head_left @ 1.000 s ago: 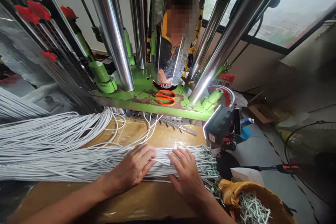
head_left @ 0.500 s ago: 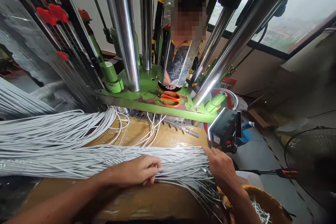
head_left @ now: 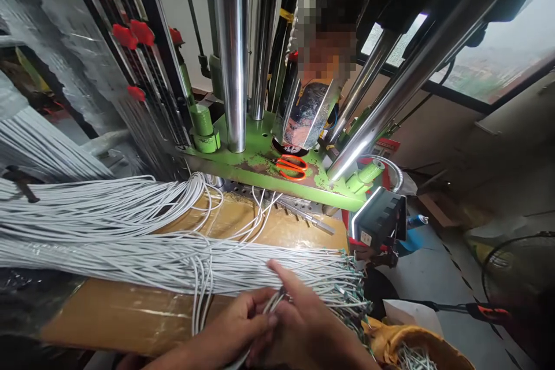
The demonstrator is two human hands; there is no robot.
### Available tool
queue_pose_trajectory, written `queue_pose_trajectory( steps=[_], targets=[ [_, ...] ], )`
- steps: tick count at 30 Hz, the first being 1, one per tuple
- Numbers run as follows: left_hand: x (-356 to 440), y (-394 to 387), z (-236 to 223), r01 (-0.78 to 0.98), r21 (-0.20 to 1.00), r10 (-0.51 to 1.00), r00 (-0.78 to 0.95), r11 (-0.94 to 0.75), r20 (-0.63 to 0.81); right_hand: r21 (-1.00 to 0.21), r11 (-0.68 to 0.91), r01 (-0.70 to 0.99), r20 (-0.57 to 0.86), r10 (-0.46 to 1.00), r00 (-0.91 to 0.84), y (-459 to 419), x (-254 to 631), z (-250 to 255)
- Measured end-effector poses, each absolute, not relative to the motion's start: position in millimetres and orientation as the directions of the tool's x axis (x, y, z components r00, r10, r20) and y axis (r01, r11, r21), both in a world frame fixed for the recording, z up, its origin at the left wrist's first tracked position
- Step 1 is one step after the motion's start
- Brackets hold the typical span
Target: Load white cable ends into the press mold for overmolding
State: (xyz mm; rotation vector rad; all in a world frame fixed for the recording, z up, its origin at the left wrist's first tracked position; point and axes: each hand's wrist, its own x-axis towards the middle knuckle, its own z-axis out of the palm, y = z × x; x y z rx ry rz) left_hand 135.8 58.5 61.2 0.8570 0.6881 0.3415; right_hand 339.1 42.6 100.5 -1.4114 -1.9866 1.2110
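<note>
Near the front edge my left hand (head_left: 239, 319) is closed around a few white cables (head_left: 273, 302). My right hand (head_left: 300, 307) meets it from the right, fingers bent on the ends of the same cables and one finger stretched out. Its palm side is hidden. Just behind both hands lies a wide bundle of white cables (head_left: 143, 260), with small greenish tips (head_left: 353, 286) at its right end. Several loose cables (head_left: 200, 283) loop from the bundle down toward my left hand.
Brown taped cardboard (head_left: 108, 312) lies under the cables. Behind stands a green machine base (head_left: 234, 169) with steel columns and orange-handled scissors (head_left: 292, 167). A black lamp (head_left: 381, 219) is at right, above a yellow-lined bin (head_left: 385, 335) of cable scraps. A person is beyond the machine.
My right hand has left the bundle's right end and moved left to my left hand. Both hands are now together over the front edge with cables between them. The view has shifted slightly.
</note>
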Motion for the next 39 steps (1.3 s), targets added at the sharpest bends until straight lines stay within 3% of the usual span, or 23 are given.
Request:
queue_pose_trajectory(
  steps=[3, 6, 8, 17, 21, 24, 26, 28, 30, 32, 39],
  targets=[
    [147.8, 62.4, 52.2, -0.127, 0.785, 0.683, 0.589, 0.606, -0.432, -0.749, 0.204, 0.630, -0.063, 0.925, -0.374, 65.9, 340.3, 88.5],
    [150.1, 67.9, 49.9, -0.155, 0.799, 0.734, 0.525, 0.581, -0.431, -0.423, 0.157, 0.892, 0.094, 0.987, -0.129, 103.9, 374.5, 70.1],
    [147.9, 70.5, 50.6, -0.165, 0.801, 0.743, 0.514, 0.576, -0.429, -0.283, 0.129, 0.950, 0.120, 0.988, -0.099, 126.1, 399.3, 57.0],
    [142.3, 76.1, 50.6, -0.299, 0.684, 0.713, 0.524, 0.666, -0.465, -0.169, 0.154, 0.973, 0.026, 0.988, -0.152, 148.6, 413.8, 53.2],
    [139.6, 85.5, 54.8, -0.359, 0.633, 0.702, 0.554, 0.686, -0.446, -0.241, 0.074, 0.968, -0.051, 0.995, -0.089, 130.4, 406.5, 75.1],
    [142.6, 92.8, 60.4, -0.272, 0.754, 0.749, 0.526, 0.598, -0.403, -0.368, 0.045, 0.929, -0.139, 0.985, -0.102, 101.5, 387.4, 84.8],
    [145.8, 96.3, 62.4, -0.092, 0.931, 0.814, 0.520, 0.354, -0.258, -0.539, 0.006, 0.843, -0.176, 0.977, -0.120, 82.0, 369.4, 83.8],
    [148.4, 98.6, 60.7, 0.062, 0.997, 0.811, 0.585, -0.035, -0.008, -0.708, -0.092, 0.700, -0.196, 0.978, -0.069, 66.4, 352.6, 76.6],
    [149.9, 99.6, 55.4, 0.094, 0.928, 0.719, 0.661, -0.361, 0.212, -0.808, -0.187, 0.559, -0.217, 0.976, 0.013, 56.0, 341.1, 65.8],
    [150.9, 99.7, 48.5, 0.091, 0.843, 0.643, 0.691, -0.530, 0.329, -0.846, -0.220, 0.485, -0.218, 0.974, 0.061, 50.2, 335.6, 55.3],
    [158.2, 99.4, 36.4, 0.164, 0.759, 0.627, 0.684, -0.630, 0.372, -0.897, -0.237, 0.373, -0.231, 0.971, 0.059, 47.6, 335.4, 45.0]
  ],
)
